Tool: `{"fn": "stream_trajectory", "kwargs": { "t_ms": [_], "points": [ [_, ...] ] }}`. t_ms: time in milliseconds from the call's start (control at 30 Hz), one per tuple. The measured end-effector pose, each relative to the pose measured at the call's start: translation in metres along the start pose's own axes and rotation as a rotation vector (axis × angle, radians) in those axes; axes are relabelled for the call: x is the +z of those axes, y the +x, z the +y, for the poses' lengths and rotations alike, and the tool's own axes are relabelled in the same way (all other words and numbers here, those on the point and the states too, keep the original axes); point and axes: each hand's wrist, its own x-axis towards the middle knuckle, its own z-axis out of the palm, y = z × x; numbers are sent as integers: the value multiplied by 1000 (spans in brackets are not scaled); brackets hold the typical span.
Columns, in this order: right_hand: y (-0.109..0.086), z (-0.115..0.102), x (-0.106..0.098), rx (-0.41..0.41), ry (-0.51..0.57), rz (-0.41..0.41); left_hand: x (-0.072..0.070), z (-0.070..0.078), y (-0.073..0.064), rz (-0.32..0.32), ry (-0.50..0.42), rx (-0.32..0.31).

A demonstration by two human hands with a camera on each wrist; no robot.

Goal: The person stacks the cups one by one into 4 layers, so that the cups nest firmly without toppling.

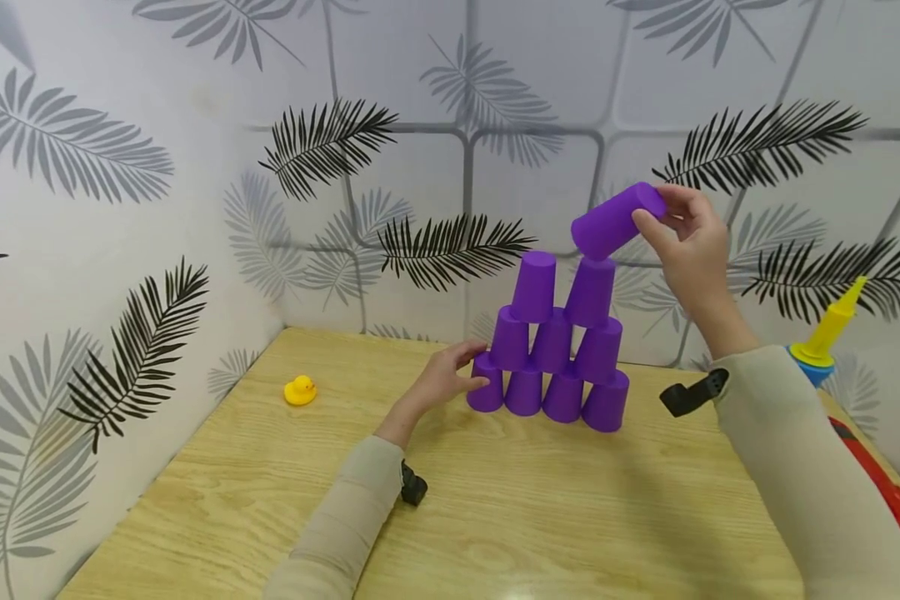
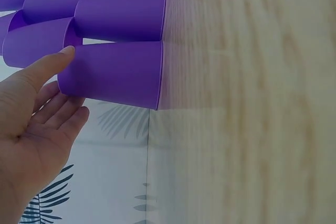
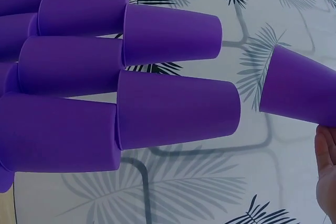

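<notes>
Purple cups stand upside down in a stepped stack: several in the bottom row, three in the middle row (image 1: 555,343), two in the top row (image 1: 534,287). Above the right one of the top pair, my right hand (image 1: 693,237) grips another purple cup (image 1: 613,223) by its narrow base end; it is tilted, its mouth toward the lower left. The right wrist view shows a gap between this held cup (image 3: 299,87) and the top row. My left hand (image 1: 442,379) is at the leftmost bottom cup (image 2: 115,74), thumb against its side, the other fingers loosely extended behind it.
A yellow rubber duck (image 1: 300,390) sits on the wooden table (image 1: 330,483) to the left. On the right are a yellow and blue object with a pointed nozzle (image 1: 825,329) and a red object (image 1: 881,479), partly behind my right sleeve. A leaf-patterned wall rises behind the stack.
</notes>
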Motion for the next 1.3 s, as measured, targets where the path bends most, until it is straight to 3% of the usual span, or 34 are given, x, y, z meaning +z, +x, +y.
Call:
{"fn": "stream_trajectory", "kwargs": {
  "t_ms": [300, 800, 1300],
  "points": [
    [18, 11, 9, 46, -134, -155, -3, -1, 0, -24, 37, -6],
    [30, 9, 23, 38, -245, -266, -4, -6, 3, -20, 26, 1],
    [37, 11, 33, 35, -288, -319, -5, -10, 3, -21, 10, 3]
  ]
}}
